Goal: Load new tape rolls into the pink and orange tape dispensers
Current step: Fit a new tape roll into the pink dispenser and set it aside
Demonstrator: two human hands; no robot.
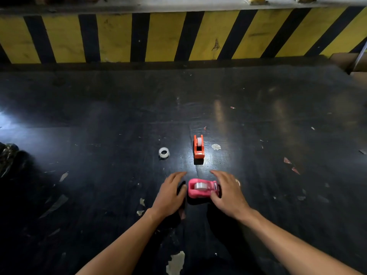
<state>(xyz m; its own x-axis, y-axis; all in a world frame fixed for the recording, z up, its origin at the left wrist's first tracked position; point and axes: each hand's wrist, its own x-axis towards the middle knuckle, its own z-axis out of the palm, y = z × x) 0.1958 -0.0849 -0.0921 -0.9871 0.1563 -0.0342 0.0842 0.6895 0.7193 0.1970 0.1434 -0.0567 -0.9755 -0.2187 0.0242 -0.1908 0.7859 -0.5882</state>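
Note:
A pink tape dispenser (199, 190) lies on the dark table between my hands, with a clear tape roll (200, 185) seated in it. My left hand (170, 195) rests flat just left of it, thumb near its rear end, fingers apart. My right hand (228, 193) covers the dispenser's right end, its thumb touching the cutter side. Farther back stands an orange tape dispenser (198, 147) holding a white roll (199, 141). A loose clear tape roll (164, 153) lies left of the orange one.
The black table top (99, 116) is scuffed and strewn with tape scraps. A yellow and black striped barrier (178, 36) runs along its far edge. Cardboard boxes (349, 62) sit at the far right, and a dark crumpled object (8, 155) at the left edge.

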